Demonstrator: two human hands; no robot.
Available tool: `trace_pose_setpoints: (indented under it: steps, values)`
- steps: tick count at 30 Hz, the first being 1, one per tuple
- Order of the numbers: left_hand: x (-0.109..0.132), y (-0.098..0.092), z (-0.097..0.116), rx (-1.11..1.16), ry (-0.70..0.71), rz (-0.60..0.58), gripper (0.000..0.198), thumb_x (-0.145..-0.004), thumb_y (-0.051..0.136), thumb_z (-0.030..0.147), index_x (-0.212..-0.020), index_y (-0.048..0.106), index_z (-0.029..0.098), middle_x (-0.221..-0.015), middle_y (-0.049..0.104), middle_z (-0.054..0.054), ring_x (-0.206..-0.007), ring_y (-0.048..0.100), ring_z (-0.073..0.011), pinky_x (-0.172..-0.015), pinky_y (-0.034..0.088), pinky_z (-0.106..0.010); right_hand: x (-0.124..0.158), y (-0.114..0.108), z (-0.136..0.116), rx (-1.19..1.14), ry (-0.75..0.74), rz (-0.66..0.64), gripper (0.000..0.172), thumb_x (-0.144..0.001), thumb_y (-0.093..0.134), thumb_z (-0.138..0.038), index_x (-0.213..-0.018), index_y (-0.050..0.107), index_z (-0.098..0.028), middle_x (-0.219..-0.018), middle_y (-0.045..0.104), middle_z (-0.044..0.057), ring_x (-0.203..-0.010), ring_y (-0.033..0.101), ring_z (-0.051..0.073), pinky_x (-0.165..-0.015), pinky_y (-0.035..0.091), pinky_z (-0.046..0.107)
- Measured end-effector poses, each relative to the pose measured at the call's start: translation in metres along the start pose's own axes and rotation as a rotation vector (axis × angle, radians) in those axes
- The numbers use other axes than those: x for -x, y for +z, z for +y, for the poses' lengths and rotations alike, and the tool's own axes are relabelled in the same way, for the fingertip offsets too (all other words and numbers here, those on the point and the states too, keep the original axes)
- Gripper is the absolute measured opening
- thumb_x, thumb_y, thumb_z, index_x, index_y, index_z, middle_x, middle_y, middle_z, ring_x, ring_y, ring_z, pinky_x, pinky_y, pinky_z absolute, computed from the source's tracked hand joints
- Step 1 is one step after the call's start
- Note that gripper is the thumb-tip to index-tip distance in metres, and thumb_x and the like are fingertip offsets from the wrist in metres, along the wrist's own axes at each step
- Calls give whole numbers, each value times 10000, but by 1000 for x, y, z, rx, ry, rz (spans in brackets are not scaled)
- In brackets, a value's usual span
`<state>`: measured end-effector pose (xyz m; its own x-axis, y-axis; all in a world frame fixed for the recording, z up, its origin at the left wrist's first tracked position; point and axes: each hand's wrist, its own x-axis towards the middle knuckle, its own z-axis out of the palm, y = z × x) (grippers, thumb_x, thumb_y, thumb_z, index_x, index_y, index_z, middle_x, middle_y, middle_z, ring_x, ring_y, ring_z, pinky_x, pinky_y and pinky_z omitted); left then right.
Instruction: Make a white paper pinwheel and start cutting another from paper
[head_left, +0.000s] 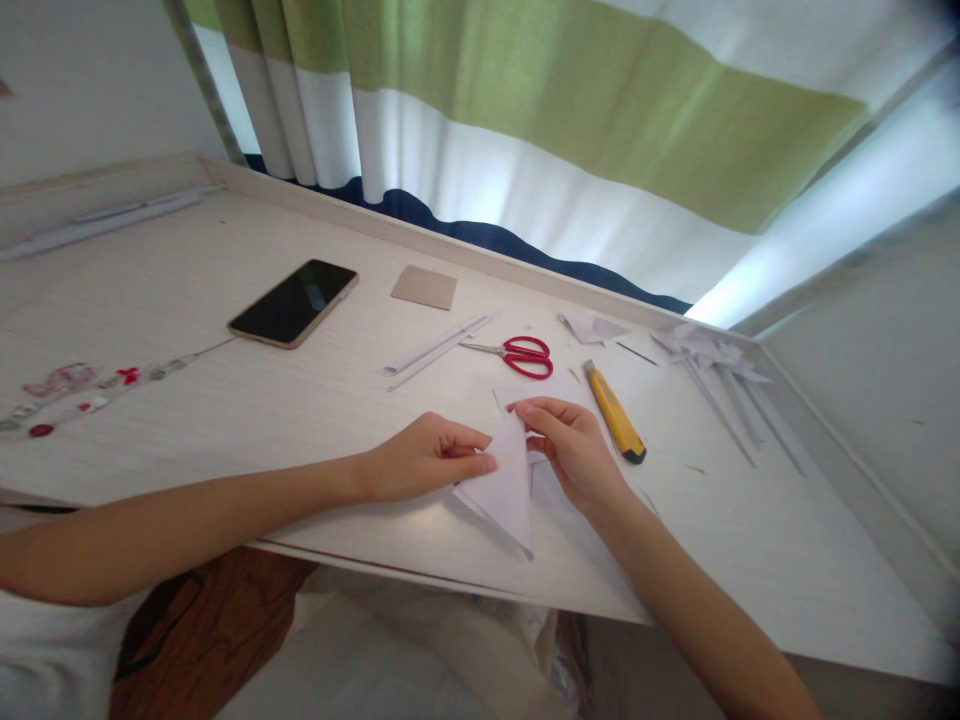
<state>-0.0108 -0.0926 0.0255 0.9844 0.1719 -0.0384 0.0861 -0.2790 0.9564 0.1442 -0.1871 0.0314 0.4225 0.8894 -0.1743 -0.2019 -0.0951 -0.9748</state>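
A folded sheet of white paper (506, 485) is held between my hands near the table's front edge, one pointed corner toward me. My left hand (424, 458) pinches its left side between thumb and fingers. On the upper right edge, my right hand (576, 445) is closed with its fingertips on the paper; some of its fingers are hidden behind. Just beyond lie red-handled scissors (527, 357), blades pointing left. A yellow utility knife (613, 410) rests to the right of my right hand. Thin rolled paper sticks (435, 347) lie left of the scissors.
Folded paper pinwheels (705, 355) on sticks lie at the far right by the wall. A smartphone (296, 302), a brown cardboard square (424, 287) and a beaded string (127, 377) are on the left. A raised ledge (360, 215) runs along the back below the curtain (570, 110).
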Motion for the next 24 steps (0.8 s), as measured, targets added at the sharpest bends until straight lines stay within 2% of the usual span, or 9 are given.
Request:
trace_pose_setpoints:
  steps: [12, 19, 24]
  values:
    - [1, 0, 0, -32, 10, -18, 301, -816, 418, 343, -596, 418, 138, -551, 267, 58, -509, 266, -62, -459, 200, -185, 0, -1, 0, -32, -14, 2, 53, -641, 630, -221, -606, 654, -188, -641, 612, -14, -580, 494, 79, -520, 412, 192]
    - [1, 1, -2, -1, -21, -27, 300, -817, 414, 362, -700, 536, 114, -568, 322, 49, -514, 281, -66, -468, 224, -184, -1, -1, 2, 14, -39, -9, 107, -669, 608, -272, -617, 645, -186, -575, 573, -22, -539, 482, 80, -491, 404, 193]
    - [0, 0, -2, 34, -39, -43, 296, -814, 426, 359, -701, 541, 111, -568, 335, 51, -514, 290, -64, -472, 229, -180, -2, -1, 3, 59, -107, 30, 89, -668, 605, -246, -614, 646, -188, -569, 576, -26, -529, 471, 74, -500, 403, 188]
